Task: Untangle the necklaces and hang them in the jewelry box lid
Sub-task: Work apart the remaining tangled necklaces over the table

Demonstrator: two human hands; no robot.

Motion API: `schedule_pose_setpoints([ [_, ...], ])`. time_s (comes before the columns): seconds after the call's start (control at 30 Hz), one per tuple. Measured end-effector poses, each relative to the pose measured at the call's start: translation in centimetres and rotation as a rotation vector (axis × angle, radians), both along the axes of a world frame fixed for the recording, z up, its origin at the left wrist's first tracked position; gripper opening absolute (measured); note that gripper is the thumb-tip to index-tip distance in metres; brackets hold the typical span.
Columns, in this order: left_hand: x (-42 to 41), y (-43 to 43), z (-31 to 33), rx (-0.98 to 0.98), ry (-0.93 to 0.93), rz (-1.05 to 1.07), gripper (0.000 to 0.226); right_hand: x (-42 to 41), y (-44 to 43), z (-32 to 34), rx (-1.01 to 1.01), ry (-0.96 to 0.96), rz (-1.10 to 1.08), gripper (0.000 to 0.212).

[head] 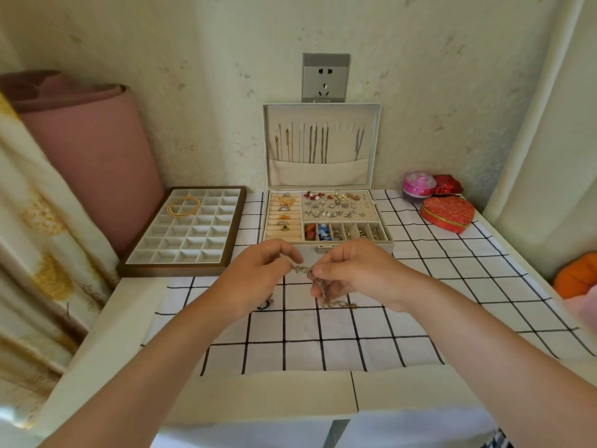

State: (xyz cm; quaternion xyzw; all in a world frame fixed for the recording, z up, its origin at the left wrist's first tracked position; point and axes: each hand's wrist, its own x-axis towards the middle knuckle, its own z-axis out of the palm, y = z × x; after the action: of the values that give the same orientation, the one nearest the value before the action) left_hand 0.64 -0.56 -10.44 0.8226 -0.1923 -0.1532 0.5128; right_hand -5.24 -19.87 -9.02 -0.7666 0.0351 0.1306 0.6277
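Note:
A tangled necklace chain (pixel 318 284) stretches between both hands just above the checked cloth, in front of the jewelry box (pixel 326 218). My left hand (pixel 258 276) pinches one end of the knot and my right hand (pixel 355 273) pinches the other, with the rest of the chain trailing down to the cloth below my right fingers. A dark bit of chain (pixel 265 304) lies under my left hand. The open lid (pixel 319 147) stands upright against the wall with several necklaces (pixel 315 143) hanging from its hooks into a pocket.
A compartment tray (pixel 187 231) holding gold bangles (pixel 183 206) sits to the left of the box. A red heart-shaped box (pixel 447 214), a pink round case (pixel 418 185) and a small red box (pixel 447 185) stand back right. An orange cushion (pixel 576 276) lies at the right edge.

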Motion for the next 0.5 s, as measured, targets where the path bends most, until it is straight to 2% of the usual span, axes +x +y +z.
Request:
schedule_pose_setpoints([
  [0.13, -0.3, 0.8, 0.9, 0.052, -0.147, -0.096, 0.014, -0.9, 0.7, 0.7, -0.064, 0.028, 0.022, 0.016],
  [0.3, -1.5, 1.5, 1.8, 0.187, -0.328, -0.132, 0.019, -2.3, 2.2, 1.4, -0.181, 0.011, 0.009, 0.015],
  [0.4, -2.5, 1.8, 2.2, 0.211, -0.318, -0.15, 0.018, -3.2, 3.3, 2.0, -0.267, -0.088, -0.017, 0.015],
  [0.5, -3.3, 2.0, 2.6, 0.114, -0.198, -0.113, 0.021, -4.0, 4.0, 2.5, -0.28, -0.209, -0.07, 0.009],
])
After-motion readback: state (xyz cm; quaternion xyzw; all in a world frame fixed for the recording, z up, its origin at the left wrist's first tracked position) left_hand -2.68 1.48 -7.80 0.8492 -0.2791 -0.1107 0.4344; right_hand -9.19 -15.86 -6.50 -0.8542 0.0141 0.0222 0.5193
